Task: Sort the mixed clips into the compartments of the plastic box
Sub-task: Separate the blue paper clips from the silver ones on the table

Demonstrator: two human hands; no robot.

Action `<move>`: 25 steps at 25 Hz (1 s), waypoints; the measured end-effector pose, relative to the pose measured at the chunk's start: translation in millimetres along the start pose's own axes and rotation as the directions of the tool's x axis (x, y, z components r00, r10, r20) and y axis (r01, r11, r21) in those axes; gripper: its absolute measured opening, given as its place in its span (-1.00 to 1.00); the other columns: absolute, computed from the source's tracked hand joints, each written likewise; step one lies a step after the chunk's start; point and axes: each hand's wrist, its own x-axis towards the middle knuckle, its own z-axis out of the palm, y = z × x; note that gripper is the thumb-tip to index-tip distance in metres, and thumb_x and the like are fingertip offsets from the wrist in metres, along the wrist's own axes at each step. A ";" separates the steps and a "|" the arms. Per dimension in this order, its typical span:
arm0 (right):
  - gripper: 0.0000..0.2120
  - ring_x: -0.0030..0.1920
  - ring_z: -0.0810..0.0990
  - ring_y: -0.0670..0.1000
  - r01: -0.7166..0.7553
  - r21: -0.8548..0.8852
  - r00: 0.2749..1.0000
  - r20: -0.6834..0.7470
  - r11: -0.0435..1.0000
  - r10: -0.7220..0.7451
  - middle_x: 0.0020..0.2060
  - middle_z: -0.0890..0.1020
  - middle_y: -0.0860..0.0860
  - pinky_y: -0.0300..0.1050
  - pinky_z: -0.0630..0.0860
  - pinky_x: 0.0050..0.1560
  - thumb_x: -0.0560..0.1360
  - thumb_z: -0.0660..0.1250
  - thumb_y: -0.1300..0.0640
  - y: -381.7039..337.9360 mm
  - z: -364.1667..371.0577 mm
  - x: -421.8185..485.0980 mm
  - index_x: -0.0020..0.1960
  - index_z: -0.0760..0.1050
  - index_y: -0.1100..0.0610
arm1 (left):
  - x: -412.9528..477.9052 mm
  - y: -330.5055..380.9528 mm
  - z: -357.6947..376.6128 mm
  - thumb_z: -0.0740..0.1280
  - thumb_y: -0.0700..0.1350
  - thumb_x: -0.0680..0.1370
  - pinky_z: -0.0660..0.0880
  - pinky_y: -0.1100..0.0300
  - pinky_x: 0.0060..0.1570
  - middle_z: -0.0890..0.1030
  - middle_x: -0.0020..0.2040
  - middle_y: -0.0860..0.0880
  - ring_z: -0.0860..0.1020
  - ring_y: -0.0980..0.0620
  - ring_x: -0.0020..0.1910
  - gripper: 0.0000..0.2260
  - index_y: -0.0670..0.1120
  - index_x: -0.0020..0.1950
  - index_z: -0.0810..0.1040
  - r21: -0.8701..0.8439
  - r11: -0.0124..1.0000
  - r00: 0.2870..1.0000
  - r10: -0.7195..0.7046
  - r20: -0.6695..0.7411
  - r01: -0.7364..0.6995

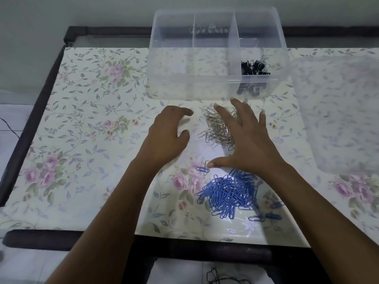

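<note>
A clear plastic box [170, 87] with dividers stands at the table's far middle. Black binder clips [254, 67] lie in its right compartment, and small silvery clips [209, 29] show in a far middle one. In front of the box lies a heap of silver paper clips [217, 130]. My right hand [246, 140] is spread flat over the right side of that heap, fingers straight. My left hand [168, 134] hovers just left of the heap, fingers loosely curled, holding nothing. A pile of blue paper clips [229, 193] lies nearer me, under my right wrist.
The table wears a floral cloth [86, 119] inside a dark frame [30, 124]. The box's translucent lid [338, 111] lies flat at the right. A few stray blue clips [264, 217] sit near the front edge. Black cables hang over the floor below.
</note>
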 end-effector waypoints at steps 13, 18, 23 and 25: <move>0.03 0.49 -0.15 0.12 -0.114 0.026 0.987 -0.109 0.993 0.116 0.51 -0.11 0.10 0.22 -0.30 0.37 0.25 0.47 -0.23 2.8 -1.6 1.0 0.50 -0.08 -0.10 | -1.0 6.2 4.7 0.31 -0.11 0.39 0.22 0.60 -0.01 0.54 0.06 -0.02 0.46 0.18 -0.05 -0.67 -0.12 0.15 0.51 -0.048 0.992 0.991 0.117 -0.060 -0.120; 0.03 0.50 -0.08 0.11 -0.216 0.048 0.964 -0.145 0.975 0.221 0.50 -0.06 0.10 0.23 -0.24 0.39 0.20 0.50 -0.23 25.5 -11.7 -2.9 0.49 0.01 -0.06 | -4.1 16.4 4.0 0.55 -0.02 0.25 0.31 0.44 -0.31 0.49 -0.25 0.13 0.42 0.31 -0.30 -0.71 0.01 -0.15 0.51 -0.096 0.991 0.953 0.119 0.277 -0.096; -0.15 0.46 0.08 0.10 -0.196 0.124 0.950 -0.221 0.973 0.220 0.47 0.11 0.11 0.20 -0.07 0.41 0.28 0.50 -0.14 35.1 -13.0 -3.8 0.44 0.19 0.01 | -12.8 24.9 18.3 0.54 0.21 0.08 0.10 0.15 -0.19 0.26 -0.21 0.24 0.19 0.12 -0.16 -0.40 0.08 -0.04 0.34 0.214 0.960 0.911 0.080 0.405 -0.179; -0.36 0.34 0.29 0.12 -0.156 0.231 0.930 -0.294 0.961 0.221 0.33 0.33 0.13 0.06 0.26 0.31 0.33 0.49 -0.05 37.3 -15.8 -4.6 0.33 0.38 0.08 | -14.8 34.0 22.2 0.53 0.22 0.09 0.05 0.16 -0.20 0.23 -0.21 0.26 0.16 0.14 -0.16 -0.39 0.10 -0.04 0.28 0.213 0.955 0.915 0.108 0.389 -0.204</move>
